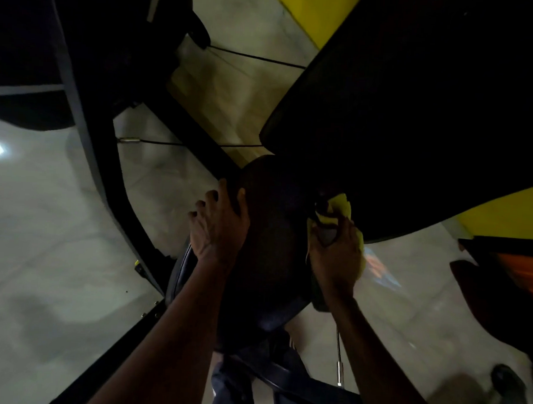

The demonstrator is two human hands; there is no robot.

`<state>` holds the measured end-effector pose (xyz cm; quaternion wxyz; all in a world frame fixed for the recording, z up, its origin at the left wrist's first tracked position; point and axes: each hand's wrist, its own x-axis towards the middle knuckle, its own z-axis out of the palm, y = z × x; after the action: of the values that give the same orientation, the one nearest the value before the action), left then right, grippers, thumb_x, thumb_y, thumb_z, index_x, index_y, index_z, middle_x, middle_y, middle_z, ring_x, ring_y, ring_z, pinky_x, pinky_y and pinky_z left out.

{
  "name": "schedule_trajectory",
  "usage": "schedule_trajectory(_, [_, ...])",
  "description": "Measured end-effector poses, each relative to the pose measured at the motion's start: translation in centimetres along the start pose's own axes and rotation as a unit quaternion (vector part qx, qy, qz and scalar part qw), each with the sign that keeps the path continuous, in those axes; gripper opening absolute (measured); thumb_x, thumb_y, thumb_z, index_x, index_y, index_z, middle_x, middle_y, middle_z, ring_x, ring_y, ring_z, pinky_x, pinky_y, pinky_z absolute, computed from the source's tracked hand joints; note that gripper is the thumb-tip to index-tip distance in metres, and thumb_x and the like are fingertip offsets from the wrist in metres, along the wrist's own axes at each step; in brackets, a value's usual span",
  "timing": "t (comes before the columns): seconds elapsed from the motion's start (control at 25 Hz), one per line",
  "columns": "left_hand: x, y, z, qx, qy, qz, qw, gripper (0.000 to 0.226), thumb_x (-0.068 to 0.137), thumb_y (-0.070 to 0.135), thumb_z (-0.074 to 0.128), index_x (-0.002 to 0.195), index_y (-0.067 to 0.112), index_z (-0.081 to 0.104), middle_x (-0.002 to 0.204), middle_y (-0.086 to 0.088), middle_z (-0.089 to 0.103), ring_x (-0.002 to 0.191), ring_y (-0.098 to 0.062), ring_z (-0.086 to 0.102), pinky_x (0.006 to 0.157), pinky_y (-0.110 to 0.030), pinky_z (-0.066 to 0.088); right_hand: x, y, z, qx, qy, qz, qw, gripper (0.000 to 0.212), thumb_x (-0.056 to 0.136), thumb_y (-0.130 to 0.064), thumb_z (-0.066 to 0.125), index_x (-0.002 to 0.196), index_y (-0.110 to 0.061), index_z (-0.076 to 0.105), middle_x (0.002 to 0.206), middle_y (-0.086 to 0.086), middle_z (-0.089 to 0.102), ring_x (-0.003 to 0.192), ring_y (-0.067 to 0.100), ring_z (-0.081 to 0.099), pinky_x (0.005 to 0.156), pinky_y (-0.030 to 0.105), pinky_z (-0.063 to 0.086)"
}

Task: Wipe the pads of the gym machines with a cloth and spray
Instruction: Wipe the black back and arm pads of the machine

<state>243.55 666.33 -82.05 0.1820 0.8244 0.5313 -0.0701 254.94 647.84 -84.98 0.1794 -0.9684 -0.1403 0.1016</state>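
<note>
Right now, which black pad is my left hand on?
The smaller rounded pad in the middle: your left hand rests on its left edge. The bigger pad sits above, where your right hand grips the yellow cloth.

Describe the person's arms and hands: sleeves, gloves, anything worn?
Left hand and right hand are ungloved. Left forearm and right forearm are bare to the frame edge, no sleeves in view. No watch, band or ring visible, though light is dim.
</note>
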Motion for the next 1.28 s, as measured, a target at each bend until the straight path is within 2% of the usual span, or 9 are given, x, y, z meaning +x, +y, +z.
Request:
schedule_trajectory(0.12, [-0.3,0.0,0.3,0.005,0.016,-0.001,1.000,0.054,0.102,0.057,0.026,0.139,0.021,0.041,0.118,-0.012,0.065,0.096,-0.036,0.063,0.078,-0.046,0.050,0.0,-1.5,0.2,0.002,0.003,-0.025,1.000,0.068,0.085,-0.044,0.069,0.145,-0.017,0.051,0.142,0.012,0.058,0.125,0.036,0.057,0.104,0.045,0.047])
schedule_trajectory(0.2, [-0.2,0.1,0.4,0.008,0.018,-0.004,1.000,0.053,0.102,0.057,0.025,0.138,0.021,0.042,0.117,-0.012,0.065,0.096,-0.036,0.063,0.078,-0.046,0.049,1.7,-2.5,0.0,0.000,-0.007,-0.131,0.991,0.070,0.080,-0.027,0.076,0.145,-0.015,0.052,0.142,0.012,0.059,0.121,0.035,0.060,0.101,0.041,0.048])
schedule_trajectory(0.36, [-0.2,-0.1,0.5,0.006,0.017,-0.004,1.000,0.052,0.101,0.057,0.025,0.134,0.022,0.044,0.118,-0.012,0.064,0.098,-0.036,0.062,0.079,-0.045,0.047,5.6,-6.9,-1.2,-0.056,-0.057,-0.322,0.944,0.074,0.066,-0.017,0.081,0.134,-0.021,0.054,0.130,0.015,0.063,0.109,0.041,0.062,0.091,0.046,0.051])
schedule_trajectory(0.56, [0.4,-0.2,0.1,-0.037,-0.028,-0.037,0.998,0.046,0.098,0.057,0.029,0.128,0.027,0.046,0.120,-0.011,0.060,0.106,-0.038,0.057,0.087,-0.049,0.045,8.6,-15.9,-4.8,-0.173,0.014,-0.464,0.869,0.072,0.065,-0.018,0.070,0.136,-0.019,0.061,0.133,0.011,0.060,0.112,0.035,0.052,0.083,0.040,0.034])
schedule_trajectory(0.72, [2.8,1.2,-0.4,-0.083,-0.013,0.015,0.996,0.043,0.094,0.040,0.047,0.127,0.013,0.054,0.127,-0.014,0.058,0.118,-0.038,0.053,0.097,-0.047,0.040,11.5,-16.2,-5.1,-0.332,0.047,-0.511,0.791,0.062,0.069,-0.016,0.063,0.130,-0.018,0.065,0.141,0.009,0.057,0.121,0.033,0.043,0.088,0.040,0.028])
schedule_trajectory(0.88, [5.9,2.9,0.0,-0.114,-0.066,0.112,0.985,0.056,0.097,0.033,0.046,0.149,0.014,0.038,0.137,-0.013,0.056,0.122,-0.038,0.055,0.094,-0.046,0.045,13.2,-12.6,-4.9,-0.474,0.024,-0.563,0.677,0.052,0.084,-0.027,0.049,0.132,-0.015,0.064,0.153,0.006,0.048,0.137,0.031,0.047,0.105,0.046,0.027])
schedule_trajectory(1.04, [5.1,2.9,0.6,-0.072,-0.046,0.129,0.988,0.055,0.102,0.042,0.031,0.153,0.024,0.029,0.131,-0.012,0.060,0.113,-0.039,0.059,0.085,-0.046,0.049,13.8,-13.6,-5.2,-0.487,0.009,-0.574,0.658,0.049,0.092,-0.024,0.035,0.127,-0.016,0.068,0.149,0.006,0.054,0.139,0.029,0.049,0.106,0.046,0.027])
schedule_trajectory(1.16, [5.0,3.0,0.2,-0.114,-0.033,0.088,0.989,0.042,0.103,0.038,0.032,0.134,0.015,0.047,0.117,-0.015,0.066,0.104,-0.039,0.064,0.084,-0.046,0.049,14.4,-17.5,-4.1,-0.506,-0.016,-0.565,0.652,0.057,0.084,-0.027,0.051,0.138,-0.010,0.058,0.152,0.014,0.048,0.143,0.036,0.040,0.110,0.048,0.017])
schedule_trajectory(1.28, [4.9,2.7,-0.1,-0.091,-0.028,0.086,0.992,0.031,0.101,0.032,0.035,0.117,0.014,0.055,0.111,-0.012,0.067,0.100,-0.035,0.065,0.082,-0.042,0.048,14.2,-20.2,-1.5,-0.586,-0.087,-0.552,0.587,0.060,0.080,-0.035,0.065,0.133,-0.006,0.062,0.142,0.017,0.055,0.133,0.040,0.048,0.115,0.052,0.019])
